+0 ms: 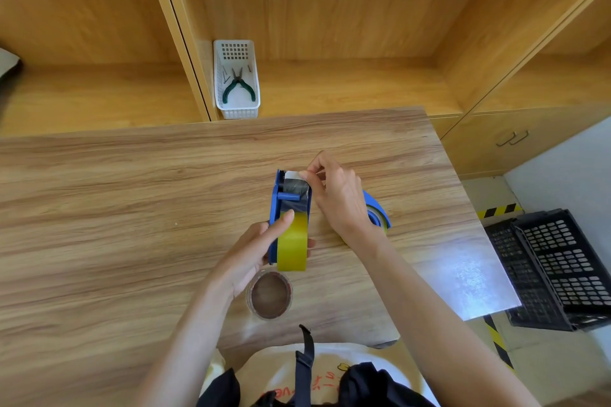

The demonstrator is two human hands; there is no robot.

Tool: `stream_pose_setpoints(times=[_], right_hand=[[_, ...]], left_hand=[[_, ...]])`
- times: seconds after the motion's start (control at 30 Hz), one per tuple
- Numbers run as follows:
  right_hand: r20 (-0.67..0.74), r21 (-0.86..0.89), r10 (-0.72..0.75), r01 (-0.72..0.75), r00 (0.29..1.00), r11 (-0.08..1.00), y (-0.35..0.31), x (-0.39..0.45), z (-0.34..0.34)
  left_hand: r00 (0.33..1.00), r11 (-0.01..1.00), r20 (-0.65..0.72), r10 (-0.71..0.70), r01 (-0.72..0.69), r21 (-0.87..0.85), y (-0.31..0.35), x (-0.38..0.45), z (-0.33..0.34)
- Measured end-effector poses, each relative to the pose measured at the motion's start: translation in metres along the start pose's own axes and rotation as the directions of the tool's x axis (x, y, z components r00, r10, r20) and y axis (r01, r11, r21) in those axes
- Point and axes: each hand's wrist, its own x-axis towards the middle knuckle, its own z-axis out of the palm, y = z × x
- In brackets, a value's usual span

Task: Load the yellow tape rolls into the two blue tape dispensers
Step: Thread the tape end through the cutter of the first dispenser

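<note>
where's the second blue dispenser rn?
In the head view, the second blue dispenser lies on the table right of centre, mostly hidden behind the right hand, just right of the dispenser being loaded.

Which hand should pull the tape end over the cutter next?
The right hand: its fingertips already pinch the tape end beside the toothed cutter. The left hand is busy holding the dispenser and yellow roll steady.
</note>
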Motion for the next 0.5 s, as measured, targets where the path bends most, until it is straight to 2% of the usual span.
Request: stream_pose_setpoints(times=[0.13, 0.37, 0.5], right_hand=[[-0.023, -0.075, -0.015, 0.013, 1.0, 0.997, 0.0, -0.001, -0.001], [-0.019, -0.078, 0.072, -0.073, 0.997, 0.994, 0.0, -0.003, -0.005], [-0.019, -0.103, 0.045, -0.047, 0.999, 0.994, -0.001, -0.003, -0.005]], left_hand=[[0.995, 0.99, -0.096, -0.025, 0.038, 0.133, -0.006, 0.014, -0.004], [0.997, 0.989, -0.062, 0.055, -0.046, 0.138, -0.003, 0.005, 0.006], [0.997, 0.987, -0.057, 0.061, -0.051, 0.155, 0.0, 0.001, 0.01]])
